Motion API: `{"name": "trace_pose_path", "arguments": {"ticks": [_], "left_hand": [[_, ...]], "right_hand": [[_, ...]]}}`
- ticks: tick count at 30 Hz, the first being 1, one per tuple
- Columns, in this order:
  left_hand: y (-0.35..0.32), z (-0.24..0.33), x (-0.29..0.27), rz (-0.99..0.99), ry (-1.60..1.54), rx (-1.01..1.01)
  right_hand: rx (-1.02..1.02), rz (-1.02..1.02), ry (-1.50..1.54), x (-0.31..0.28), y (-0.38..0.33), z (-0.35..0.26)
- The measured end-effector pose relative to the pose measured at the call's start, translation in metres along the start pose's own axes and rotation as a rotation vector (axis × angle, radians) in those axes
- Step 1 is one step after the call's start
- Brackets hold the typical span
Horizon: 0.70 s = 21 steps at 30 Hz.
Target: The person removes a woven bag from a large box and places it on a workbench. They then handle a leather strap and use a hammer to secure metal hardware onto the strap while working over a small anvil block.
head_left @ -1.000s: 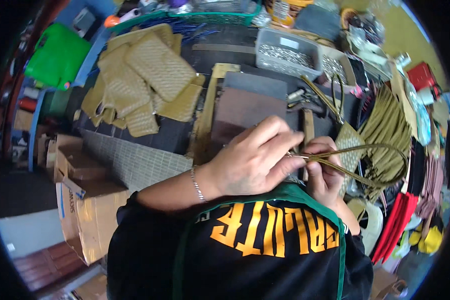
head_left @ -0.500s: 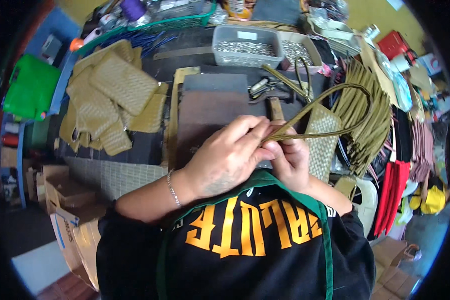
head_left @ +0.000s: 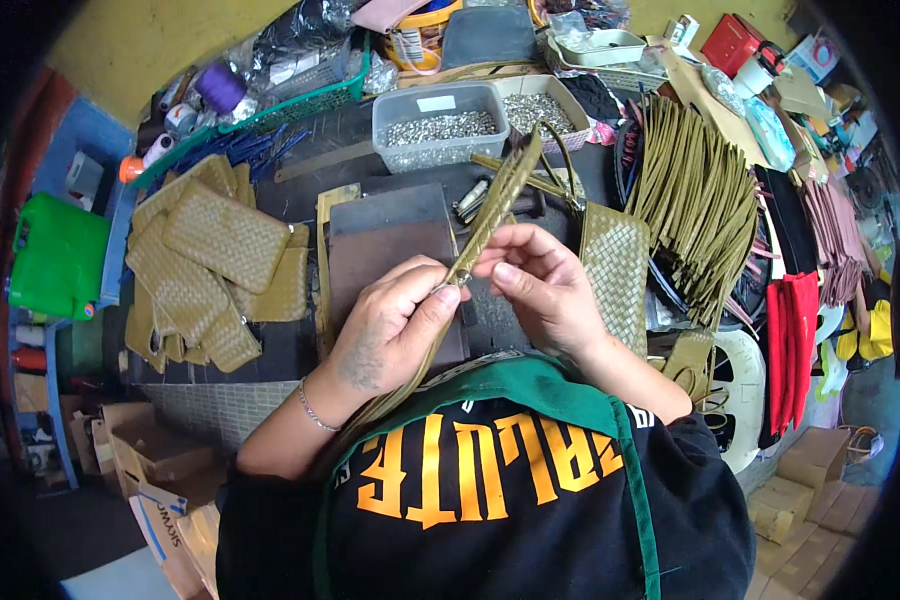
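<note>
My left hand (head_left: 395, 325) pinches an olive strap (head_left: 505, 190) between thumb and fingers. Its wider, woven-looking end rises up and to the right, and its long tail trails down past my left wrist over the apron. A small metallic bit shows at the pinch. Close by on the right, my right hand (head_left: 545, 290) has curled fingers, with thumb and forefinger apart and no object visible between them. Whether its fingertips touch the strap is unclear. Behind both hands lie a dark flat board (head_left: 390, 225) and a flat woven olive panel (head_left: 613, 260).
Woven olive pieces (head_left: 225, 235) are piled at left. At the back stand a clear bin (head_left: 435, 150) and a paler bin (head_left: 570, 145) of small metal parts. Many olive strips (head_left: 700, 200) lie at right, near hanging red straps (head_left: 792, 350). Cardboard boxes (head_left: 150, 450) sit lower left.
The strap's loop, which stuck out to the right, is gone from there; the strap now points upward with its tail by my left wrist. My hands have parted, and the view has shifted.
</note>
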<state>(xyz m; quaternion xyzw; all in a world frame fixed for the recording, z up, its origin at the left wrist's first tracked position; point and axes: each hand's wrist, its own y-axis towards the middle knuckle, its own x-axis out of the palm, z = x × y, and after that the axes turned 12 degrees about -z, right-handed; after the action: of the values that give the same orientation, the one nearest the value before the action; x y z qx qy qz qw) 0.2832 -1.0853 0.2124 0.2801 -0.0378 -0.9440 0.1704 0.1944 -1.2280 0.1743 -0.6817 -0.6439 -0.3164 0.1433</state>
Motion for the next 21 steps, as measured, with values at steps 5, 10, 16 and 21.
{"name": "trace_pose_path", "arguments": {"ticks": [5, 10, 16, 21], "left_hand": [[0.002, 0.001, -0.001, -0.075, -0.052, 0.011], [0.003, 0.000, 0.005, 0.027, 0.029, -0.021], [0.000, 0.003, 0.005, 0.043, 0.039, -0.129], [0.000, 0.005, 0.014, 0.190, -0.271, -0.100]], "right_hand": [[-0.010, -0.033, 0.185, 0.002, 0.009, -0.004], [-0.406, 0.007, -0.192, 0.003, 0.010, 0.005], [-0.407, 0.124, -0.270, 0.014, 0.008, 0.005], [-0.283, 0.085, -0.134, 0.002, 0.019, -0.001]]}}
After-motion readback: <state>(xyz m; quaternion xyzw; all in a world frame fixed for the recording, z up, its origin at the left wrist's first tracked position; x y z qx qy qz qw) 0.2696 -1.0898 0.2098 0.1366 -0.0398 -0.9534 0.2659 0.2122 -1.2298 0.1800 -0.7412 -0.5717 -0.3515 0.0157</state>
